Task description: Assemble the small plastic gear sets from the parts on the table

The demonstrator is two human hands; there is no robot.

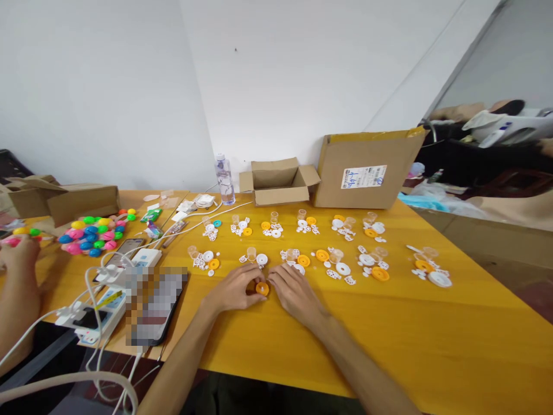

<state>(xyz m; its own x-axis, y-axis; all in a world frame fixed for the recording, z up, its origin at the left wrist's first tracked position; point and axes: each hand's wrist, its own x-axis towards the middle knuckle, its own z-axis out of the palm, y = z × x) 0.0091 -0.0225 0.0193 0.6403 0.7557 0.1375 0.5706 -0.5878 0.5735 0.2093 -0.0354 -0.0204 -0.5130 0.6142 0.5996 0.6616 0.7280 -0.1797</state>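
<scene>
Walls painted plain white (276, 75) rise behind a yellow-brown wooden surface (432, 346). Toward its far right stands a large closed brown cardboard box (332, 173) with a white label; just left of it sits a smaller brown cardboard box with open flaps (280, 196). White plastic power strips (147, 260) with plugged-in cables lie at the left, next to a dark phone (176, 308). Beyond them lies a heap of colourful plastic balls (90, 236), and a co-worker's hand (17, 253) is at the left edge.

The person's left hand (237, 289) and right hand (296, 293) are close together near the front edge, before two rows of small part groups. A clear water bottle (225, 181) stands upright by the wall. The groups combine clear plastic cups (274, 217), white plastic discs (343, 269) and orange plastic discs (380, 274).

Smallest is a round orange plastic piece (262, 289), pinched between the left hand's fingers and thumb, just short of the right hand. The right hand's fingers are bent nearly together; whether they grip anything cannot be told.
</scene>
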